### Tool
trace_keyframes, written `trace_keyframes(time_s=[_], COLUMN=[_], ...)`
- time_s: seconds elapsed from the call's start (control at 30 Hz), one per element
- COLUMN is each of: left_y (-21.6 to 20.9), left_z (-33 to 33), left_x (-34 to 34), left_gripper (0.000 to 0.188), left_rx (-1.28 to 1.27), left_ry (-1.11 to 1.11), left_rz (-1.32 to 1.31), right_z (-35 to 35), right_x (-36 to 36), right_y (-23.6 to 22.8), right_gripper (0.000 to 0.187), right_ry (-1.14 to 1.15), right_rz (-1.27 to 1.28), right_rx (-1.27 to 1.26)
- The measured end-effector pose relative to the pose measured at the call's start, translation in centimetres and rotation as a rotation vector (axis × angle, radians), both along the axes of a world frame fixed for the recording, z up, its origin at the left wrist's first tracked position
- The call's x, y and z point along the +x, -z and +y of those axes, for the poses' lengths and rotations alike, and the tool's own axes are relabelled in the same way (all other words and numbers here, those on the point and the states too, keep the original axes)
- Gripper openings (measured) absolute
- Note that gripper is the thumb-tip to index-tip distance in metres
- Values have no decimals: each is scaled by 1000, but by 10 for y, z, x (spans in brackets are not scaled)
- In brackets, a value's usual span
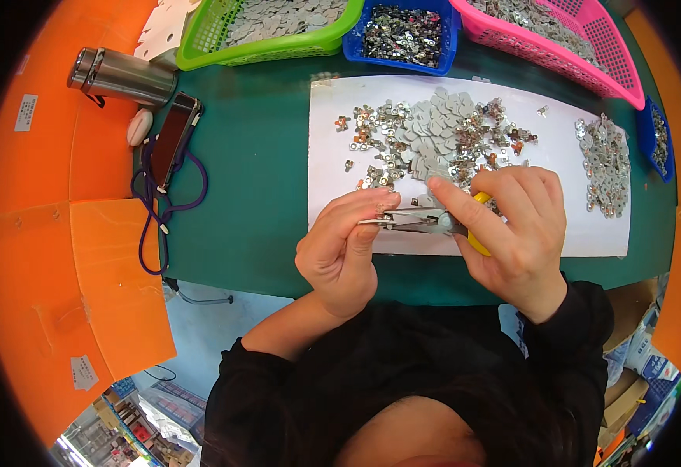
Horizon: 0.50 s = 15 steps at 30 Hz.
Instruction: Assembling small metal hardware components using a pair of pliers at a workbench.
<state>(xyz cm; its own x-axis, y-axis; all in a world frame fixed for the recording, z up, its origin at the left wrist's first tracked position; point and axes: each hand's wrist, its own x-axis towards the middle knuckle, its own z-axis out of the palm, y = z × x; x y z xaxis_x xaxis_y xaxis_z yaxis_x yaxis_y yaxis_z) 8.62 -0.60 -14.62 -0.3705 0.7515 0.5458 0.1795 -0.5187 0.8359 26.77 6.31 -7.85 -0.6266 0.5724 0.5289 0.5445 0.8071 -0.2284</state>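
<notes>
Between the thumb and fingers of my left hand [340, 253] is a small flat metal plate [373, 222], pinched near the front edge of a white sheet [325, 140]. My right hand [515, 226] is closed around yellow-handled pliers [434, 221], and their jaws point left and meet the plate at my left fingertips. Exactly what the jaw tips grip is too small to tell. Just beyond my hands lie a heap of flat grey metal plates [441, 121] and small shiny metal clips [387, 124], some with orange-brown parts. A separate pile of metal pieces [605, 167] rests at the sheet's right.
Along the far edge stand a green basket [278, 53], a blue bin [399, 66] and a pink basket [558, 74], each holding metal parts. A smaller blue bin [655, 140] is far right. At left are a steel flask [126, 76] and a phone [173, 140] with a purple cord.
</notes>
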Motion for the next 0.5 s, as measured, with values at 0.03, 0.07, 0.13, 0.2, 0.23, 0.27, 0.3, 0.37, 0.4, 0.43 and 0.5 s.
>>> trace_keyframes(time_s=[0.03,0.07,0.13,0.2,0.23,0.27,0.3,0.37,0.4,0.43,0.5], left_y=[0,-1,-1,-2,-2,-3,-3,-4,-4,-3,-2], left_z=[1,1,1,2,2,2,2,2,2,1,0], left_x=[0,0,-1,0,0,-1,-1,-1,0,0,1], left_gripper=[14,14,14,14,14,14,14,14,14,14,15], left_rx=[0,0,-1,7,7,4,1,-8,-17,-16,-22], left_ry=[0,-9,-19,-39,-39,-36,-32,-42,-52,-53,-53], left_rz=[1,18,35,65,64,79,95,92,89,90,11], right_z=[0,0,0,2,2,3,3,3,4,4,3], right_x=[0,0,1,2,2,2,2,2,2,1,0], right_y=[1,0,-1,0,1,1,0,-1,-3,-4,-6], right_gripper=[55,55,54,53,52,52,52,51,51,50,50], right_ry=[-4,-5,-9,-13,-16,-17,-20,-23,-25,-27,-23], right_rz=[9,9,-18,-22,-25,-25,-33,-40,-49,-59,-49], right_rx=[-19,-20,-60,-63,-65,-65,-73,-79,-76,-73,-73])
